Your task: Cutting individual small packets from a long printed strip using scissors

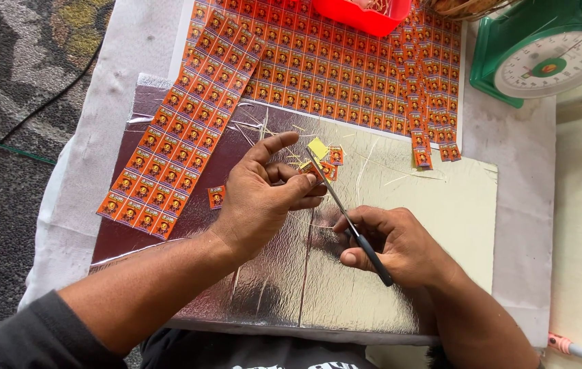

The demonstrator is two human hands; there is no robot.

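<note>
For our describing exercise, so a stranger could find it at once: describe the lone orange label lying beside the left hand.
Start at the silver foil sheet covering the table. Find the slanted strip of orange labels along its left side. Between that strip's lower end and the left hand lies the single orange label, cut loose and alone, unlike its joined neighbours.

Left hand (263,198) pinching with its fingers (304,183) (forefinger raised), right hand (400,242) clenched.

Two bare forearms, the left arm's dark grey pushed-up sleeve (28,338) at lower left of the frame.
</note>
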